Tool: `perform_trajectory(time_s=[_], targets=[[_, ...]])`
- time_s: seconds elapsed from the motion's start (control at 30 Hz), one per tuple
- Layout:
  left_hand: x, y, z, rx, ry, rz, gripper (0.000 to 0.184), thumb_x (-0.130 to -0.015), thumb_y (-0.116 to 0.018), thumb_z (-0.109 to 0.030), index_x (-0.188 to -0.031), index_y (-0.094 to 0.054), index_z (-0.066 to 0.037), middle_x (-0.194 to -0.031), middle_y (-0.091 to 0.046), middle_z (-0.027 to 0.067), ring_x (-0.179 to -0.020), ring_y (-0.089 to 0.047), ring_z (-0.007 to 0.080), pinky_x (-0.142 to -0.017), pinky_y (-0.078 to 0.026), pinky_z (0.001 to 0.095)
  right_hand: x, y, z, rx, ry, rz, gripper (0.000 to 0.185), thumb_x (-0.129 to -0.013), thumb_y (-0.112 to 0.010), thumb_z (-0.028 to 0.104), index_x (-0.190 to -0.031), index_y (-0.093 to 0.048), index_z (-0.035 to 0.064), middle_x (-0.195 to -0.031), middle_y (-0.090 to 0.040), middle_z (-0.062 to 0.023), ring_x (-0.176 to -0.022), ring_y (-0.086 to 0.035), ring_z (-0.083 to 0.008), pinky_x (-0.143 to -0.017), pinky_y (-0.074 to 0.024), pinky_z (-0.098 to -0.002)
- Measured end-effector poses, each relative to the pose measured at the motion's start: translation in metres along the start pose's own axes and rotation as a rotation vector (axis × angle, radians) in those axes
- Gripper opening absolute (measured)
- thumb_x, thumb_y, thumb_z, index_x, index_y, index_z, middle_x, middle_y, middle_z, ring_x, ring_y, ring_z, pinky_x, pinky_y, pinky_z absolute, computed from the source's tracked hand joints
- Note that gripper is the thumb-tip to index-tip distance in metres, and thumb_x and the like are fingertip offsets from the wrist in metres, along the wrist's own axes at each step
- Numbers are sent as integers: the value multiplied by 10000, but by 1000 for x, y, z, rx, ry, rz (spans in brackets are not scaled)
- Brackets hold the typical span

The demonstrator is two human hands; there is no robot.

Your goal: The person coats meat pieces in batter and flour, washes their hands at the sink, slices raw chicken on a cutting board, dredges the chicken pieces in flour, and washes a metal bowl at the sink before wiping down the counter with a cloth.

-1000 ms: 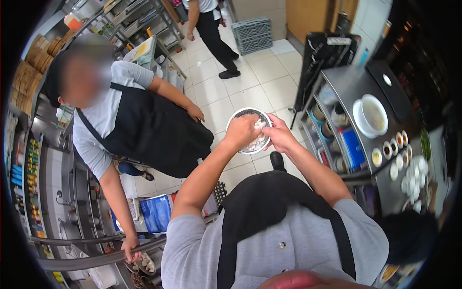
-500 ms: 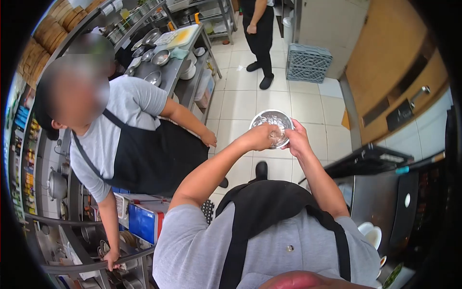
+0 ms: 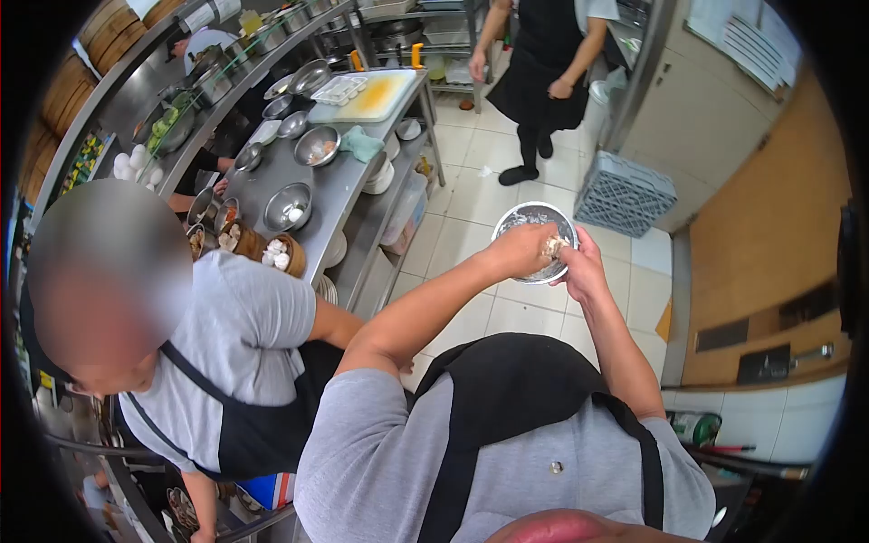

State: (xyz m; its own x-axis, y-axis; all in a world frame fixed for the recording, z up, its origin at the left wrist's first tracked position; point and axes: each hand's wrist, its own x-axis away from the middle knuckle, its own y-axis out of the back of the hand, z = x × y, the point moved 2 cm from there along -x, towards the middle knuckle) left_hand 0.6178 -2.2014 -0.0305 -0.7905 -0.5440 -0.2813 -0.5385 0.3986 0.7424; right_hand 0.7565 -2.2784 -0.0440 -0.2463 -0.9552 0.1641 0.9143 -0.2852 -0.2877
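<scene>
A round metal bowl (image 3: 516, 215) is held out in front of my apron, above the tiled floor. My right hand (image 3: 584, 268) is closed on its right side, with the thumb by the rim. Inside the bowl, the curled fingers of my left hand (image 3: 527, 251) are closed on a lumpy, whitish, dough-like mixture (image 3: 555, 245). White smears coat the bowl's inner wall. The tips of my left fingers are partly hidden by the mixture.
A co-worker in an apron (image 3: 244, 353) stands close on my left. Another person (image 3: 543, 81) is ahead, near a grey plastic crate (image 3: 626, 193). The steel counter (image 3: 258, 195) bears metal bowls, steamer baskets and a cutting board (image 3: 367, 95). A wooden door (image 3: 769, 271) is at right.
My view has swung left, showing more counter. The bowl remains in my hands, and a whitish clump now shows at my left fingers. The person ahead has stepped nearer.
</scene>
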Motion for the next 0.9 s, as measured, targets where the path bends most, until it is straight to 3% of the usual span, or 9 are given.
perform_trajectory(time_s=[0.13,0.27,0.4,0.43,0.5,0.53,0.73,0.83,0.9], targets=[[-51,48,80,-201,227,-79,287,-780,-684,-309,-930,-664,-65,-862,-709,210,-820,-682,411,-765,-539,497,-101,-43,-4,-12,-33,117,555,-819,-495,-42,-1368,-423,4,-1047,-653,-178,-698,-704,-253,-404,-586,-344],[-81,89,158,-380,437,-212,325,-781,-688,-350,-942,-662,-69,-843,-709,199,-801,-688,399,-751,-546,489,-219,-85,-11,-11,-69,280,548,-835,-490,-30,-1375,-409,11,-1101,-637,-176,-755,-708,-262,-424,-592,-349],[-96,127,229,-374,657,-337,472,-820,-697,-366,-1040,-572,32,-1237,-530,253,-1168,-537,403,-952,-468,461,-323,-134,-11,46,-181,441,492,-840,-509,-23,-1328,-466,21,-1083,-647,-149,-762,-702,-247,-451,-596,-359],[-97,148,244,-393,690,-359,472,-820,-697,-366,-1040,-572,32,-1237,-530,253,-1168,-537,403,-952,-468,461,-342,-150,-3,72,-217,480,493,-831,-511,-28,-1320,-476,20,-1072,-651,-143,-761,-702,-240,-453,-597,-360],[-90,184,266,-169,614,-281,454,-812,-719,-331,-1043,-571,31,-1212,-531,247,-1128,-542,404,-946,-455,442,-379,-179,8,122,-264,629,492,-827,-509,-31,-1315,-482,21,-1067,-654,-139,-757,-703,-233,-450,-594,-355],[-91,200,266,-265,496,-337,419,-796,-732,-282,-1042,-566,14,-1159,-554,236,-1061,-563,405,-906,-462,453,-394,-191,11,173,-298,737,491,-823,-508,-35,-1310,-489,21,-1061,-658,-135,-753,-705,-226,-447,-591,-350],[-105,245,317,-77,631,-347,370,-787,-720,-224,-1062,-560,-35,-1014,-620,221,-947,-616,425,-861,-491,476,-478,-269,2,127,-354,868,520,-805,-530,-30,-1321,-504,33,-998,-666,-123,-642,-689,-209,-398,-569,-319],[-105,274,356,-104,551,-464,344,-812,-685,-237,-1087,-573,-62,-1047,-635,227,-971,-624,416,-859,-494,491,-514,-316,-2,158,-338,906,527,-803,-539,-29,-1325,-504,34,-1003,-669,-124,-637,-688,-209,-392,-564,-323],[-97,288,395,-416,619,-343,333,-843,-650,-259,-1111,-580,-75,-1056,-639,221,-973,-628,402,-847,-499,498,-529,-347,-3,197,-347,931,530,-803,-542,-28,-1328,-504,35,-1004,-670,-124,-643,-689,-210,-391,-563,-328]])
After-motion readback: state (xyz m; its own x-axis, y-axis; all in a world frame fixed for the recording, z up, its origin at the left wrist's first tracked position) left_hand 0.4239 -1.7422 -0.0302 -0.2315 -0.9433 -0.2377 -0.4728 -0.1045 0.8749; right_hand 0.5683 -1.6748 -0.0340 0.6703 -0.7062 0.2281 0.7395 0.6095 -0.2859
